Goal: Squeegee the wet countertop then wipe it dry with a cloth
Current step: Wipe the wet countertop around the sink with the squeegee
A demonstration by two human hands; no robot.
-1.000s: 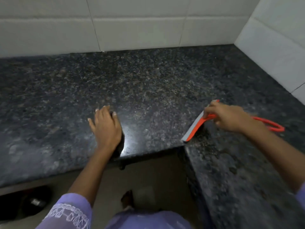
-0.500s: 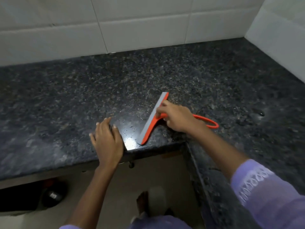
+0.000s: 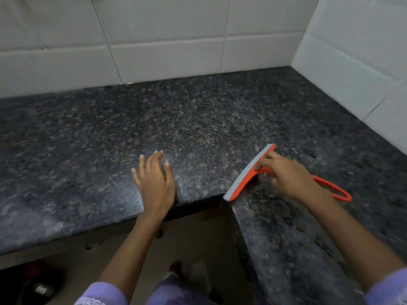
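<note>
Left hand (image 3: 155, 183) flat, fingers spread on countertop (image 3: 198, 119) | right hand (image 3: 288, 177) gripping squeegee (image 3: 248, 175) handle

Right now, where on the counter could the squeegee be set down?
Bare counter runs from the left hand back to the tiled wall, and leftward. The inner corner is crowded: the right hand holds the squeegee there.

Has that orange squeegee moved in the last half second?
Yes. The squeegee has slid right along the countertop: its near end now sits at the inner corner of the counter edge, farther from the resting left hand.
</note>
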